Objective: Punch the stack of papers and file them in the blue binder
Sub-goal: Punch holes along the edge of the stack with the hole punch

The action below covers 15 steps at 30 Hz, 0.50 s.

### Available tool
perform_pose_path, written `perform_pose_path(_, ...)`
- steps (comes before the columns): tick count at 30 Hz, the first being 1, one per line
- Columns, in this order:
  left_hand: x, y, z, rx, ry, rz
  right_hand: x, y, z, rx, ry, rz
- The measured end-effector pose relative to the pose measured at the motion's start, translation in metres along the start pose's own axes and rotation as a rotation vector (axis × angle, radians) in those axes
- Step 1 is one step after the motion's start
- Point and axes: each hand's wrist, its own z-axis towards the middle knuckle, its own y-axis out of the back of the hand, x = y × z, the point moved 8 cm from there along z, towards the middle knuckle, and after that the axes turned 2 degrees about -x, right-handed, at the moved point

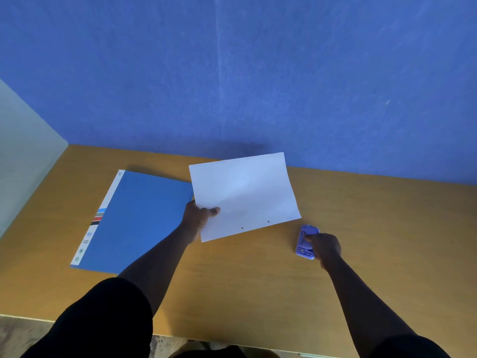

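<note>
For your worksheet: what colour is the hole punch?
Purple hole punch, seen in the head view.

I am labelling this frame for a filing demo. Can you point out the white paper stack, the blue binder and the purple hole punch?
white stack of paper sheets (247,192): head view, middle of the top sheet.
flat blue binder (139,218): head view, centre of its closed cover.
small purple hole punch (304,241): head view, its top lever left of the fingers.

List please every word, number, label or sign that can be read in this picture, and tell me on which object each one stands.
No text here can be read with certainty.
blue binder, top of the white spine strip: small dark marks, perhaps a size label, too small to read.
Same strip, lower part: small printed lines and two round symbols, blurred.
stack of papers: blank, only two punched holes.
hole punch: no legible marking.
</note>
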Motion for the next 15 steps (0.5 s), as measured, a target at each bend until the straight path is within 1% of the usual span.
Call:
perform_pose_path(6,-0.003,0.002,0.0,-0.002,-0.014,0.105,0.011,0.004,0.004,-0.025,0.092,-0.24)
perform_pose_path(10,-0.017,0.0,0.0,0.055,-0.081,0.224,0.021,0.007,0.001,-0.059,0.156,-0.384)
perform_pose_path(12,-0.025,-0.002,0.0,0.097,-0.117,0.313,0.04,0.008,-0.004,-0.161,0.301,-0.429)
perform_pose_path(14,-0.034,-0.005,0.002,0.149,-0.145,0.421,0.075,0.005,-0.022,-0.257,0.542,-0.465)
perform_pose_path(15,-0.039,-0.007,0.002,0.182,-0.156,0.49,0.097,0.001,-0.034,-0.271,0.694,-0.46)
